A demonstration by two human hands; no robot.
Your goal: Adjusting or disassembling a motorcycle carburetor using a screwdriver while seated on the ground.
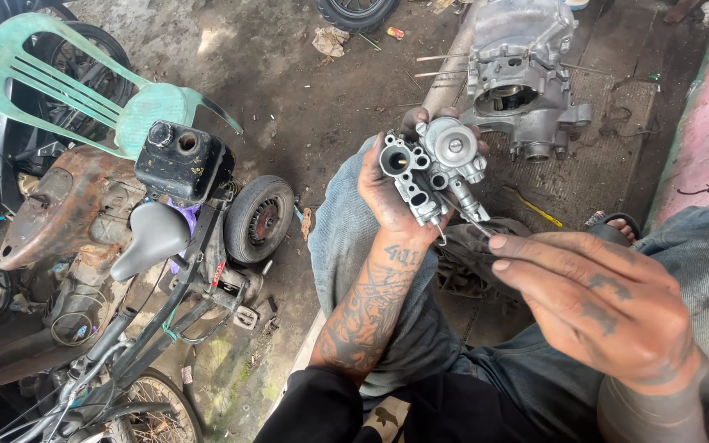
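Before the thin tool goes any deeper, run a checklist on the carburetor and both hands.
1. Left hand wrapped round the carburetor: ok.
2. Carburetor held up off the ground, over the knees: ok.
3. Right hand pinching the thin tool at its fingertips: ok.
4. Tool tip lined up with a passage: cannot tell, too small.
5. Carburetor bore facing the camera, unblocked: ok.
6. Engine case lying apart from both hands: ok.
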